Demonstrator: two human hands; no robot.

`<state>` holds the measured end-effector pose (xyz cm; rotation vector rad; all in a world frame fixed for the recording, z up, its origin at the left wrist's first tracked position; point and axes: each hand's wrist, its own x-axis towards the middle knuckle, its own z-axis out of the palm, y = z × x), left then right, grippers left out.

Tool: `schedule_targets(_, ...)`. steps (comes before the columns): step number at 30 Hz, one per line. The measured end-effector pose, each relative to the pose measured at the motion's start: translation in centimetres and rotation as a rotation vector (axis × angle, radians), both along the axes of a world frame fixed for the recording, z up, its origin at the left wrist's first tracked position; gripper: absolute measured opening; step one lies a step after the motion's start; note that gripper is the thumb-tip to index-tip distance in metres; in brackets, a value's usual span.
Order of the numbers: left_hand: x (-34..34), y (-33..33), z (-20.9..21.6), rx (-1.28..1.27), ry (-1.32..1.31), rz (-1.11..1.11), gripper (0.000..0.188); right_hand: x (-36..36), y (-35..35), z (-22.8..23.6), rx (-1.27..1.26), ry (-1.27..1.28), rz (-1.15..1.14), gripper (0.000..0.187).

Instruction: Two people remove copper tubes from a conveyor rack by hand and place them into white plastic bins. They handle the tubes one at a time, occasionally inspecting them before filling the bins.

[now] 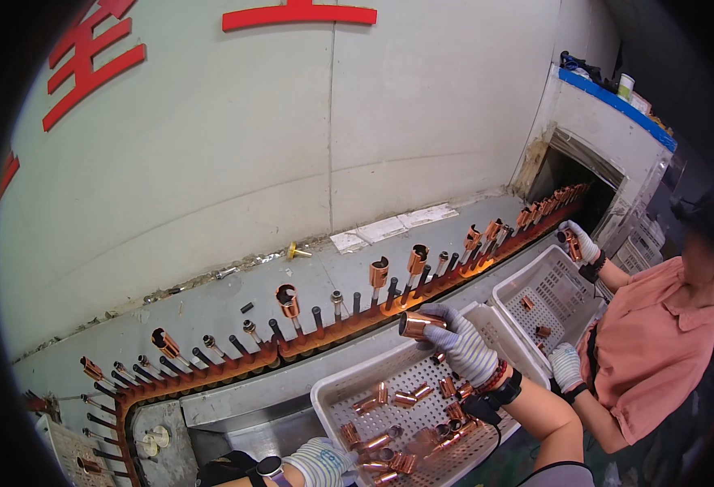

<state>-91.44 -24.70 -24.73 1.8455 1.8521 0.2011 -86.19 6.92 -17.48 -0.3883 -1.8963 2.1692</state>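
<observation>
My right hand (468,351), in a striped knit glove, is closed around a shiny copper cylinder (420,325). It holds the cylinder tilted above the far edge of a pale plastic basket (321,398), close to the row of upright spindles. Inside the basket lie several loose copper cylinders (405,398); some near the middle are blurred. My left hand (322,461), gloved too, is low at the basket's near left side, next to the copper pieces. Its fingers do not show well enough to tell what they do. Slotted copper sleeves (287,301) sit on some of the spindles.
A curved conveyor track (340,331) with dark spindles runs along the wall into an opening (572,166) at far right. A co-worker (657,341) holds a copper piece (572,246) beside a second basket (507,286). Another basket (69,442) stands at lower left.
</observation>
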Motion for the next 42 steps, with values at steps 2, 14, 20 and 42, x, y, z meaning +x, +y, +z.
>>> schedule_targets(2, 0.3, -0.4, 0.0, 0.001, 0.0, 0.009, 0.041, 0.6, -0.8, 0.6, 0.152, 0.044, 0.022, 0.058)
schedule_targets(14, 1.0, -1.1, 1.5, -0.042, 0.013, 0.012, 0.039, 0.7, -2.0, 1.3, 0.94, -0.264, 0.532, 0.053)
schedule_targets(20, 2.1, -0.2, 1.7, -0.064, 0.036, 0.017, 0.043, -8.1, -8.4, 0.2, 1.269, 0.148, 0.383, 0.07)
schedule_targets(42, 0.8, 0.1, 1.8, 0.062, 0.078, -0.014, 0.038, -18.6, -3.3, 4.5, 1.358, -0.482, 0.191, 0.055)
